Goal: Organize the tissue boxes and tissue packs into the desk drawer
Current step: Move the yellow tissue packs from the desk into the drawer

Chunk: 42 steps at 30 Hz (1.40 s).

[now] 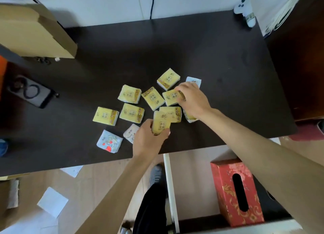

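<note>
the person stands at the near edge of the dark table (192, 46), both arms out over a scatter of small tissue packs. the left hand (149, 139) is clamped on a yellow pack (161, 122), fingers wrapped around its near end, its long axis running from about 6 to 12 o'clock. the right hand (192, 97) is closed over the edge of another yellow pack (171, 97) at about 1 o'clock from the left hand; whether it has lifted off the surface i cannot tell. the open drawer (191, 184) lies at about 5 o'clock from both hands, below the table edge, with a red tissue box (226, 190) already in it, standing on end at its right side. the right arm crosses directly above the drawer, so it looks the nearer one for the drop. more yellow packs and two white patterned packs (109, 140) lie at 9 to 10 o'clock of the left hand.
</note>
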Each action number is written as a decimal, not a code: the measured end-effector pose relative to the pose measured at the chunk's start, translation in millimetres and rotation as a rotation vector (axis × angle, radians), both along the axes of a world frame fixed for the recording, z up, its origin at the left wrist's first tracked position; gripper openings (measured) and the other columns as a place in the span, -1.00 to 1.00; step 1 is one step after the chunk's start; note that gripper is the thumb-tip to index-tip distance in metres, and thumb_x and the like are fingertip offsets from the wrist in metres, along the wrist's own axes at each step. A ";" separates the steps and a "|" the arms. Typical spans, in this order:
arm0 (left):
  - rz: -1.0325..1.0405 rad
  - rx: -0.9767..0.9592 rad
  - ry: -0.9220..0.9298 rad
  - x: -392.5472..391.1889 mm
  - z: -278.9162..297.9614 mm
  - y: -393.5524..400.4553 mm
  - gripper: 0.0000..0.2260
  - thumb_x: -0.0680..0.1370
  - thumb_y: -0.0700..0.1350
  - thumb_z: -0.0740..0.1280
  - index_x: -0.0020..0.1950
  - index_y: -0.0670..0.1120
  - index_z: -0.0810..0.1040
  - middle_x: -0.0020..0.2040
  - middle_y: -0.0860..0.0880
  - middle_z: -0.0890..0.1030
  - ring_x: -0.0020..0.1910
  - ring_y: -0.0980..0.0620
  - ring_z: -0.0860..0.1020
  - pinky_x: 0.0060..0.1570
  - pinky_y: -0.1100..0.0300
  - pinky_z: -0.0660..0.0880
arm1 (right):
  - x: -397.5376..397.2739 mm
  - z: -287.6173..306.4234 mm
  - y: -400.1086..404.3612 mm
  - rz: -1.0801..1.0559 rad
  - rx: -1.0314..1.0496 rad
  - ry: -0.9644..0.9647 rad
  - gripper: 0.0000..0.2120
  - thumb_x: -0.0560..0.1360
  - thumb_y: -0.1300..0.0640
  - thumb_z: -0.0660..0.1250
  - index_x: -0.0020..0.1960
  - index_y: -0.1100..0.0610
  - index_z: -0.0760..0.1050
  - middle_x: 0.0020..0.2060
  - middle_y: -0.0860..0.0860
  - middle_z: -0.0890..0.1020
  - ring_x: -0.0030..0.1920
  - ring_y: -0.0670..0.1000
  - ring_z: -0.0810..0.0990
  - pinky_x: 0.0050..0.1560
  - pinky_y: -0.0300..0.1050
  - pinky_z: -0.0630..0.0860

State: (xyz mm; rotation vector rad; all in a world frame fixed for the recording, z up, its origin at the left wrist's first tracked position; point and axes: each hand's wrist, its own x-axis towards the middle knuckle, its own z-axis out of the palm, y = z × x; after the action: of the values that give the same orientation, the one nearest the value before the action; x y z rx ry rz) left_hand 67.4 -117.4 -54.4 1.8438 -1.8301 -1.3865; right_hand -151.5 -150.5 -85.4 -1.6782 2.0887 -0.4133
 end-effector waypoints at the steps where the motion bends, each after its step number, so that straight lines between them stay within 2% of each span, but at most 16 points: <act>1: 0.014 0.031 0.018 7.3 0.4 -1.7 -0.71 0.47 0.10 0.46 0.09 0.14 0.44 -0.04 0.24 0.54 -0.07 0.21 0.53 -0.17 0.20 0.53 | 1.6 -1.0 -3.9 0.062 0.029 0.092 -0.63 0.59 0.09 0.38 0.39 0.08 0.52 0.33 0.01 0.53 0.35 0.10 0.42 0.14 0.04 0.48; 3: 0.040 0.084 0.042 18.3 -0.2 -2.4 -0.63 0.50 0.05 0.45 0.25 0.06 0.45 0.09 0.18 0.55 0.03 0.16 0.55 -0.22 0.28 0.53 | 3.1 -1.5 -6.3 0.123 0.019 0.276 -0.56 0.56 0.06 0.44 0.42 0.09 0.51 0.34 0.05 0.52 0.33 0.16 0.40 0.23 0.10 0.42; 5: 0.054 0.108 0.060 26.2 -0.2 0.8 -0.61 0.53 0.02 0.42 0.32 0.05 0.43 0.15 0.16 0.53 0.00 0.16 0.56 -0.39 0.41 0.47 | 4.0 -2.2 -5.5 0.158 -0.005 0.405 -0.52 0.53 0.04 0.48 0.40 0.11 0.51 0.36 0.07 0.49 0.34 0.20 0.38 0.28 0.13 0.36; 9: 0.064 0.135 0.113 36.6 -0.9 15.5 -0.75 0.57 -0.04 0.38 0.22 0.04 0.46 0.12 0.12 0.54 -0.09 0.21 0.55 -0.43 0.52 0.40 | 9.5 -3.9 -4.5 0.226 0.047 0.509 -0.47 0.47 -0.02 0.54 0.35 0.13 0.48 0.31 0.06 0.54 0.35 0.14 0.40 0.37 0.08 0.33; 14: 0.018 0.162 0.101 43.6 0.7 40.9 -0.74 0.54 -0.04 0.42 0.20 0.07 0.47 0.08 0.14 0.54 -0.08 0.20 0.56 -0.43 0.50 0.41 | 11.9 17.0 13.0 0.052 -0.058 0.307 -0.49 0.41 -0.04 0.57 0.26 0.09 0.48 0.16 0.07 0.63 0.21 0.10 0.50 0.20 0.03 0.42; 18: -0.011 0.169 0.146 47.0 2.8 60.8 -0.77 0.50 0.00 0.46 0.10 0.16 0.50 0.01 0.23 0.60 -0.09 0.21 0.63 -0.30 0.34 0.55 | 7.2 37.3 74.1 -0.177 -0.162 0.109 -0.29 0.42 -0.23 0.49 0.43 0.04 0.35 0.24 0.02 0.59 0.15 0.02 0.50 -0.08 -0.07 0.50; 20: -0.059 0.202 0.193 46.2 0.9 73.3 -0.74 0.52 -0.05 0.45 0.12 0.20 0.49 -0.02 0.21 0.62 -0.13 0.25 0.64 -0.32 0.33 0.55 | 5.7 41.6 120.5 -0.271 -0.114 -0.040 -0.28 0.45 -0.28 0.37 0.51 -0.07 0.23 0.23 -0.08 0.55 0.09 -0.09 0.51 -0.13 -0.17 0.43; 23: -0.160 0.322 0.234 38.7 -9.5 94.6 -0.57 0.54 -0.14 0.38 0.33 0.22 0.39 0.01 0.09 0.65 -0.08 0.13 0.65 -0.14 0.19 0.60 | 8.4 34.6 197.9 -0.313 0.003 -0.174 -0.40 0.49 -0.25 0.25 0.48 -0.25 0.19 0.09 -0.27 0.51 -0.05 -0.21 0.53 -0.14 -0.25 0.36; 25: -0.268 0.339 0.200 30.0 -20.2 109.7 -0.56 0.55 -0.15 0.34 0.30 0.31 0.39 0.06 0.08 0.61 -0.06 0.19 0.62 -0.16 0.30 0.55 | 12.5 20.0 243.6 -0.335 0.100 -0.203 -0.50 0.51 -0.25 0.25 0.41 -0.31 0.21 -0.06 -0.29 0.53 -0.12 -0.23 0.58 -0.20 -0.29 0.37; 28: -0.448 0.272 0.121 11.8 -41.4 125.4 -0.61 0.55 -0.08 0.34 0.30 0.30 0.44 0.14 0.20 0.54 0.01 0.27 0.56 -0.19 0.46 0.49 | 12.8 -10.2 285.0 -0.321 0.145 -0.186 -0.51 0.51 -0.29 0.25 0.39 -0.24 0.26 -0.20 -0.18 0.54 -0.26 -0.21 0.59 -0.29 -0.28 0.41; 31: -0.571 0.194 0.048 -6.8 -69.7 130.7 -0.66 0.51 -0.01 0.38 0.27 0.20 0.51 0.08 0.21 0.59 0.08 0.11 0.59 -0.03 0.20 0.59 | 3.2 -36.1 295.0 -0.280 0.116 -0.111 -0.44 0.48 -0.33 0.26 0.41 -0.16 0.27 -0.14 -0.17 0.51 -0.22 -0.20 0.52 -0.28 -0.23 0.41; 32: -0.607 0.164 0.023 -11.8 -77.5 130.9 -0.66 0.49 -0.01 0.39 0.26 0.19 0.51 0.01 0.22 0.59 0.04 0.10 0.60 -0.05 0.20 0.57 | 0.3 -42.4 294.9 -0.269 0.096 -0.096 -0.43 0.47 -0.32 0.28 0.40 -0.15 0.27 -0.13 -0.18 0.49 -0.19 -0.20 0.51 -0.29 -0.23 0.40; 34: -0.664 0.114 -0.009 -21.0 -91.6 129.1 -0.58 0.45 -0.02 0.37 0.29 0.21 0.45 -0.11 0.25 0.56 -0.10 0.13 0.57 -0.17 0.39 0.45 | -6.6 -52.3 293.0 -0.268 0.051 -0.089 -0.44 0.45 -0.32 0.31 0.35 -0.13 0.28 -0.13 -0.19 0.47 -0.17 -0.19 0.50 -0.34 -0.24 0.39; 37: -0.771 0.043 -0.054 -32.0 -107.2 126.2 -0.44 0.42 -0.04 0.31 0.36 0.35 0.28 -0.12 0.24 0.56 -0.15 0.17 0.54 -0.21 0.45 0.39 | -14.6 -63.4 287.7 -0.297 0.007 -0.056 -0.44 0.41 -0.36 0.32 0.26 -0.12 0.28 -0.08 -0.13 0.48 -0.16 -0.17 0.51 -0.33 -0.27 0.33; 40: -0.905 -0.128 -0.144 -38.8 -117.2 125.5 -0.47 0.42 0.02 0.23 0.38 0.32 0.28 0.12 0.12 0.63 0.03 -0.01 0.58 0.02 0.10 0.53 | -16.2 -67.6 281.9 -0.228 -0.012 -0.025 -0.46 0.41 -0.39 0.30 0.23 -0.14 0.26 -0.04 -0.13 0.50 -0.14 -0.16 0.53 -0.30 -0.30 0.30; 42: -0.983 -0.307 -0.217 -42.0 -123.6 125.7 -0.53 0.45 0.05 0.21 0.36 0.28 0.29 0.17 0.08 0.61 0.07 -0.06 0.58 0.00 0.01 0.54 | -16.6 -67.2 278.6 -0.175 -0.013 -0.016 -0.47 0.41 -0.40 0.28 0.23 -0.16 0.24 -0.05 -0.17 0.48 -0.15 -0.19 0.50 -0.30 -0.27 0.30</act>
State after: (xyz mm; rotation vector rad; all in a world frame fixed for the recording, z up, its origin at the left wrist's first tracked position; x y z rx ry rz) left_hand 25.5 8.3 -178.0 0.9555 -3.0591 -1.0001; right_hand -168.2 128.1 -152.6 -1.4990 2.2341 -0.4936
